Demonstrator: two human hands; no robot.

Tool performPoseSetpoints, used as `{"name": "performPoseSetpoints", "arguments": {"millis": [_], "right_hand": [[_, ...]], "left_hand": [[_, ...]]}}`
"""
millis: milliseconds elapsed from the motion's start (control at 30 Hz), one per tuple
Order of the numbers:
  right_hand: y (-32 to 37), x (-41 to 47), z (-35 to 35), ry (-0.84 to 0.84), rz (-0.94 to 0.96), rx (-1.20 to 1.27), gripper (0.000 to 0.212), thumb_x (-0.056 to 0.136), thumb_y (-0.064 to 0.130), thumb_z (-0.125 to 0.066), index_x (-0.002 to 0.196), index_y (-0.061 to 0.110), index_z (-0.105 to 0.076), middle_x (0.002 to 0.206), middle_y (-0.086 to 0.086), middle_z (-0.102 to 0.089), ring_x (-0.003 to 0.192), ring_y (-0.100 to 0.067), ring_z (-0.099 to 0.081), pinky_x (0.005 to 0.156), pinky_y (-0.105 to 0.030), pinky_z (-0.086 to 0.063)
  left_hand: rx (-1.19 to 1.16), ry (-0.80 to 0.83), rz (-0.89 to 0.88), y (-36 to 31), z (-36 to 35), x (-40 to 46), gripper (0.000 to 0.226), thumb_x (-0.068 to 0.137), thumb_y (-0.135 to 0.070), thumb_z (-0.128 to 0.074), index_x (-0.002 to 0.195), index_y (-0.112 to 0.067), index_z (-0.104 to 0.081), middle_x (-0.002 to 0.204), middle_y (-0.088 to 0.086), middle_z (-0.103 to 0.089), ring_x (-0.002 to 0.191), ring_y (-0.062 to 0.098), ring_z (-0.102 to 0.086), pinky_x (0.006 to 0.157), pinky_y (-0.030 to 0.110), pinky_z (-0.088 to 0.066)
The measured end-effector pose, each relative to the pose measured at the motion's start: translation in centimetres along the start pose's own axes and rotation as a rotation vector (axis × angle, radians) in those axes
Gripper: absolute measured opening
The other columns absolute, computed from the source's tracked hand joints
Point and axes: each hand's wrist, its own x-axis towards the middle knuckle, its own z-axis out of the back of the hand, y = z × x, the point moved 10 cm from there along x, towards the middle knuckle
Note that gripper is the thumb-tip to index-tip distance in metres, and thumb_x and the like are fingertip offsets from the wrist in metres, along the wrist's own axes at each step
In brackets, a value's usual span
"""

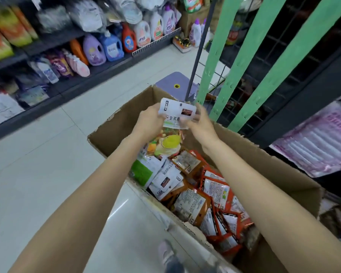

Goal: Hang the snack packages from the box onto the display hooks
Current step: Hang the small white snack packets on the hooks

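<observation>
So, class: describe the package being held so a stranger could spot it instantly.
Find the open cardboard box on the floor. Above its far end, the left hand and right hand hold one snack package: white-topped and lifted, unlike the orange packets lying inside.

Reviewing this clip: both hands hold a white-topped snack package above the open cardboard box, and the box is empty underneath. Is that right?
Not quite. The head view shows the left hand and right hand both with a grip on the white-topped snack package above the open cardboard box, but the box is not empty: many orange and white snack packages lie inside.
</observation>
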Motion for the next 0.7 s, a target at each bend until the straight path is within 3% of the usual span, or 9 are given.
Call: {"name": "performPoseSetpoints", "arguments": {"millis": [67, 167, 267, 333, 467, 600, 700], "right_hand": [[2.4, -1.1, 4.0, -0.094, 0.024, 0.098, 0.059, 0.088, 0.020, -0.067, 0.139, 0.015, -0.038, 0.125, -0.007, -0.057, 0.112, -0.020, -0.055, 0.080, -0.026, -0.048], [6.1, -3.6, 9.1, -0.071, 0.138, 0.254, 0.026, 0.082, 0.021, -0.072, 0.102, 0.009, -0.062, 0.111, -0.018, -0.065, 0.100, -0.032, -0.062, 0.091, -0.051, -0.049], [9.5, -7.3, 15.3, -0.198, 0.248, 0.271, 0.013, 0.076, 0.022, -0.076, 0.078, 0.014, -0.065, 0.096, -0.019, -0.068, 0.092, -0.034, -0.064, 0.082, -0.049, -0.050], [11.1, -9.8, 19.4, -0.258, 0.327, 0.272, 0.013, 0.081, 0.015, -0.073, 0.073, 0.013, -0.063, 0.080, -0.010, -0.066, 0.080, -0.025, -0.063, 0.071, -0.039, -0.049], [12.4, -15.4, 28.7, -0.393, 0.407, 0.304, 0.013, 0.081, 0.009, -0.071, 0.072, 0.015, -0.064, 0.066, 0.001, -0.066, 0.064, -0.015, -0.063, 0.057, -0.026, -0.051], [12.5, -21.6, 38.6, -0.533, 0.452, 0.357, 0.008, 0.078, 0.012, -0.074, 0.082, 0.012, -0.067, 0.082, -0.006, -0.070, 0.075, -0.019, -0.068, 0.068, -0.033, -0.056], [12.1, -26.7, 45.6, -0.648, 0.483, 0.348, 0.008, 0.079, 0.014, -0.074, 0.080, 0.013, -0.066, 0.078, -0.002, -0.071, 0.075, -0.019, -0.069, 0.070, -0.034, -0.056]], "left_hand": [[-0.183, -0.025, -0.048, -2.9, 0.9, -0.5, 0.025, 0.094, -0.012, -0.046, 0.114, -0.016, -0.062, 0.115, 0.006, -0.065, 0.108, 0.024, -0.058, 0.082, 0.027, -0.041], [-0.267, 0.027, -0.163, -8.8, 0.5, -1.0, 0.015, 0.090, -0.020, -0.052, 0.096, -0.014, -0.064, 0.102, 0.012, -0.068, 0.093, 0.023, -0.061, 0.085, 0.038, -0.046], [-0.333, -0.010, -0.291, -16.1, 0.0, -2.2, 0.034, 0.086, -0.033, -0.058, 0.100, -0.002, -0.064, 0.102, 0.022, -0.066, 0.084, 0.023, -0.060, 0.079, 0.041, -0.046], [-0.390, -0.052, -0.403, -21.5, -0.5, -3.7, 0.033, 0.087, -0.034, -0.062, 0.098, -0.003, -0.065, 0.096, 0.016, -0.068, 0.085, 0.024, -0.062, 0.075, 0.037, -0.048], [-0.497, -0.105, -0.526, -31.3, -3.4, -6.7, 0.012, 0.086, -0.024, -0.066, 0.087, -0.011, -0.065, 0.076, -0.002, -0.065, 0.068, 0.013, -0.060, 0.061, 0.020, -0.045], [-0.611, -0.013, -0.617, -40.6, -8.4, -10.0, 0.005, 0.083, -0.023, -0.070, 0.083, -0.020, -0.065, 0.078, -0.003, -0.067, 0.072, 0.015, -0.063, 0.070, 0.035, -0.053], [-0.674, 0.101, -0.691, -47.6, -12.3, -13.7, 0.007, 0.085, -0.021, -0.068, 0.080, -0.025, -0.065, 0.079, -0.004, -0.068, 0.075, 0.013, -0.065, 0.075, 0.036, -0.054]]}}
